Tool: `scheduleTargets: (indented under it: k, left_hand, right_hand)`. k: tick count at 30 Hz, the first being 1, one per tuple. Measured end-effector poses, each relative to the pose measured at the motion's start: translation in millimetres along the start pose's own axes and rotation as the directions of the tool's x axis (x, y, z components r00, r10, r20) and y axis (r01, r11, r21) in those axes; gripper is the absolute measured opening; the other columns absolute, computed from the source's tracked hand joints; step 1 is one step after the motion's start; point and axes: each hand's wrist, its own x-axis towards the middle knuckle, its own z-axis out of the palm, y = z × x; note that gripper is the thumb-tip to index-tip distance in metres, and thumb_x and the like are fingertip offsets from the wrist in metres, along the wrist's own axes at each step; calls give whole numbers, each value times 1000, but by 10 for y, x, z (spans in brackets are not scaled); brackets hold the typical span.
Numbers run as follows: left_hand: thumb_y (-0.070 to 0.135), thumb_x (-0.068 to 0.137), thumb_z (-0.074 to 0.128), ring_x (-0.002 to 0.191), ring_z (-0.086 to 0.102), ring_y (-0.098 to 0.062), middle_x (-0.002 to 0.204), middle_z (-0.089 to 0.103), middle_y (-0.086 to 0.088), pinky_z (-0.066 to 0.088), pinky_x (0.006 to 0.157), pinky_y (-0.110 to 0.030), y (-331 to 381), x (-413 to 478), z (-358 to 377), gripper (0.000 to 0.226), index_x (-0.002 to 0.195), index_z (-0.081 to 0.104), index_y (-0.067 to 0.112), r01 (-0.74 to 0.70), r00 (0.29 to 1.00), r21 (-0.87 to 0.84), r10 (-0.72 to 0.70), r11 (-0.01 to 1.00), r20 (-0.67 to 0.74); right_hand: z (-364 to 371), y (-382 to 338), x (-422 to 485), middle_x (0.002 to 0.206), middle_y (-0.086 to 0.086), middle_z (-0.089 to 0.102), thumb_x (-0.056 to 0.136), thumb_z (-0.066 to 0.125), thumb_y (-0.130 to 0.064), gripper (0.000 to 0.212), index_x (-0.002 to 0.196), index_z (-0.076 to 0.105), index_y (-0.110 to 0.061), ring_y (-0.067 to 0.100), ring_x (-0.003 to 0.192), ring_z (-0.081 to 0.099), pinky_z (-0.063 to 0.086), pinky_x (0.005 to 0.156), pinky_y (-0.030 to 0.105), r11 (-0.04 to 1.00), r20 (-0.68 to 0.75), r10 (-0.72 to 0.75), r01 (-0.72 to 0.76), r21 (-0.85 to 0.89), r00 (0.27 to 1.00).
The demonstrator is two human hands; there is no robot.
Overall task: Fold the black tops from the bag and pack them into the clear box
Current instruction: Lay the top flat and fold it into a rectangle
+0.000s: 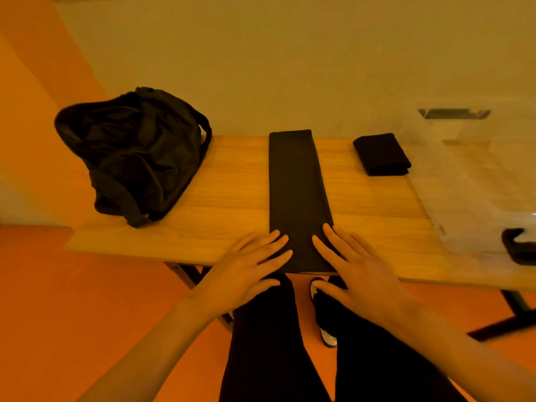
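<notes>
A black top (297,187) lies on the wooden table (226,192), folded into a long narrow strip running from the far edge to the near edge. My left hand (246,265) lies flat with straight fingers on the strip's near left side. My right hand (353,265) lies flat on its near right side. A second black top (381,154), folded into a small square, rests at the back right. The black bag (136,152) slumps on the table's left end. The clear box (475,181) stands at the right end.
A black latch (519,246) shows on the clear box's near side. The table's dark legs (513,309) stand on an orange floor. My legs and a shoe (324,329) are below the near table edge. A pale wall runs behind the table.
</notes>
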Motion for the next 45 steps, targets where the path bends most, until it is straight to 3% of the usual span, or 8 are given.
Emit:
scheduleTargets:
  k: [5,18,24,29,33,36,39,45]
  left_hand:
    - [7,84,77,131,58,-23,140,62,-9,49,103,-40,53,-5,83,44,128,68,9,-63,978,34,68,997,-197]
    - [16,90,71,117,65,-17,126,70,-5,52,93,-35,171,-60,5,26,115,74,8,-59,958,-124,21,991,-285]
    - [28,92,70,117,63,-11,121,72,5,54,95,-33,330,-101,-300,27,113,77,12,28,945,-486,-182,874,-272]
    - [27,88,78,101,69,-13,105,75,12,56,86,-28,336,81,-553,18,105,79,24,144,890,-724,-409,675,-204]
    - [41,85,69,87,69,-15,89,73,3,52,79,-29,218,326,-646,22,92,76,22,228,789,-856,-603,464,-117]
    - [43,88,68,85,66,-31,84,69,-10,51,74,-45,103,529,-631,29,88,71,13,302,746,-869,-665,393,-42]
    - [24,100,63,77,70,-10,76,72,7,53,67,-28,-48,731,-536,15,86,66,20,392,702,-867,-709,307,67]
    - [31,101,62,76,73,-18,87,76,-3,57,61,-28,-391,1083,-251,18,98,70,15,601,565,-770,-795,215,219]
  right_hand:
    - [109,182,-157,132,1,66,93,55,-37,41,125,70,-18,15,125,60,52,100,37,970,-335,-174,219,101,926]
    - [82,342,-230,111,-12,73,93,60,-37,33,121,74,-24,13,111,61,39,96,32,936,-409,-199,297,191,890]
    - [-165,340,-321,110,-29,66,95,56,-51,29,115,72,-37,-2,119,52,34,103,23,878,-365,-168,307,367,916]
    - [-470,311,-117,101,-26,65,87,64,-52,19,97,74,-39,5,106,61,48,85,26,717,-269,15,177,674,963]
    - [-660,285,163,77,-25,65,93,63,-28,16,84,71,-18,-6,80,61,44,69,8,567,-146,79,77,820,986]
    - [-682,304,438,67,-21,63,99,58,-24,20,84,69,-17,-6,69,59,44,62,8,511,-54,175,-44,858,983]
    - [-587,326,707,81,-12,72,98,59,-32,18,88,72,-24,2,80,67,52,65,15,465,10,285,-148,873,959]
    - [-370,412,1058,71,5,71,97,61,-40,26,86,73,-20,7,51,63,48,49,17,443,142,446,-356,823,884]
